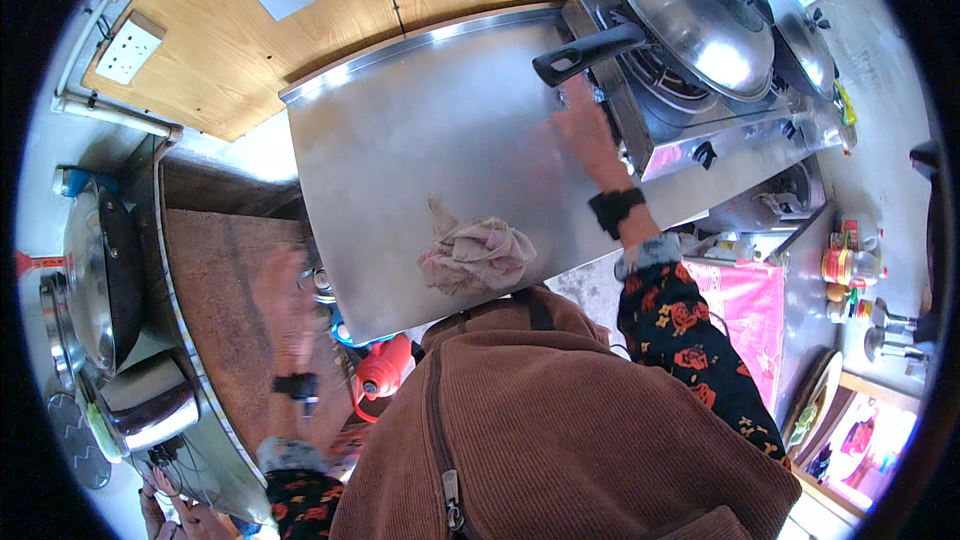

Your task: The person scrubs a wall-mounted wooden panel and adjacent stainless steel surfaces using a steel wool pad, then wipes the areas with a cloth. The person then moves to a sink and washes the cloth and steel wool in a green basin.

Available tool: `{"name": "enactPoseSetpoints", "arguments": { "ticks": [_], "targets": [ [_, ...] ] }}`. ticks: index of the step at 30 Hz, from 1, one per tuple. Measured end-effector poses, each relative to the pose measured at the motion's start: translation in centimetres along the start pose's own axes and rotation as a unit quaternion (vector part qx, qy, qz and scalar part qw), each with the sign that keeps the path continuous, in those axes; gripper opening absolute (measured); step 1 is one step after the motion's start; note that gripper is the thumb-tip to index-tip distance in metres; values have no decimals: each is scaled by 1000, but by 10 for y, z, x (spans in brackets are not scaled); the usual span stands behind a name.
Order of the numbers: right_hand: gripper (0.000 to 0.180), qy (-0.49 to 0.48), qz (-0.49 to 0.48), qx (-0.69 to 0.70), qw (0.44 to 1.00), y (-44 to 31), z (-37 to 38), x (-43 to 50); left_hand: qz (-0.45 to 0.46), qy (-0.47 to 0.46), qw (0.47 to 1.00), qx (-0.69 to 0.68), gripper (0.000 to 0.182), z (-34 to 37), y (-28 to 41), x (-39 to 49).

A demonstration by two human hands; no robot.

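A crumpled, damp-looking cloth (480,251) lies on the stainless steel countertop (390,142), close to its front edge. My right hand (589,131) reaches along the left side of the gas stove (675,120). Its fingertips are partly hidden beneath the black handle (585,54) of a lidded wok (697,15); whether they touch the stove cannot be told. Off the counter's left end, my left hand (285,300) hangs over a lower brown surface (217,277). Motion blurs it, but nothing shows in its fingers. Both wrists wear black bands.
A red thermos flask (382,367) stands below the counter's left corner. Another lidded wok (799,37) sits behind on the stove. At left are a wok (105,277) and a rice cooker (150,401); a person's hand (169,491) shows lower left. Bottles (851,268) line the right wall.
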State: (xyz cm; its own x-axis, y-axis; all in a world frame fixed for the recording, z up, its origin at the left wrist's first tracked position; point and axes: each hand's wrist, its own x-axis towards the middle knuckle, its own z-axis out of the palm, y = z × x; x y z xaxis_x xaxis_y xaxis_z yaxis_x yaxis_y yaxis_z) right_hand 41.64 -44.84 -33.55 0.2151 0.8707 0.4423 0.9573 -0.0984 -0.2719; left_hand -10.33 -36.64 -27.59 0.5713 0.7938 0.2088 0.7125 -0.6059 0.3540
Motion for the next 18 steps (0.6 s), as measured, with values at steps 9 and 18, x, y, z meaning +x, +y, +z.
{"name": "enactPoseSetpoints", "arguments": {
  "ticks": [9, 18],
  "targets": [
    [39, -137, 130, 209, 959, 4, -22, 16, -190, -144, 826, -511, 58, 98, 192, 63],
    [68, -299, 67, 514, 801, -111, -21, -41, -363, 0, 571, -736, 44, 111, 182, 55]
  ]
}}
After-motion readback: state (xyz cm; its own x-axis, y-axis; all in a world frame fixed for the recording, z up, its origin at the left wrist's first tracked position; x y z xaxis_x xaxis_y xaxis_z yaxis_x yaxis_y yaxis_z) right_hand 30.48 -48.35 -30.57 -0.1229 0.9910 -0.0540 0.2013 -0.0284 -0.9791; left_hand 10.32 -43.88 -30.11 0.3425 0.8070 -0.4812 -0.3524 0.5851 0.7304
